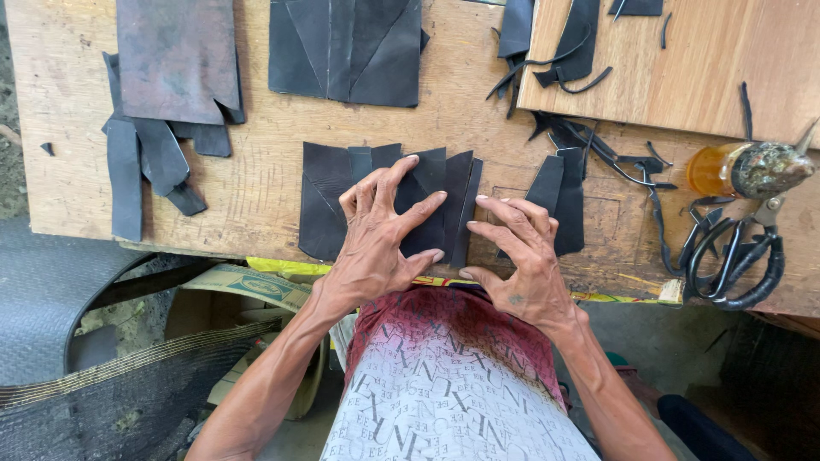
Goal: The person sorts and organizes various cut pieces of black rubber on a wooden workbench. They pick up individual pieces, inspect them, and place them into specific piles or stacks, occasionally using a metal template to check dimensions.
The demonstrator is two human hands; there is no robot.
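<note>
At the near edge of the wooden workbench [256,196], the left hand [376,248] lies spread, fingers open, pressing flat on a fanned stack of dark cut pieces [329,192]; it grips nothing. The right hand [525,256] rests just beside it, fingers arched and open, fingertips touching the stack's right edge. Black-handled scissors [735,256] lie toward the near right corner, beside an amber bottle [743,169]. More dark pieces [346,51] sit at the far edge.
</note>
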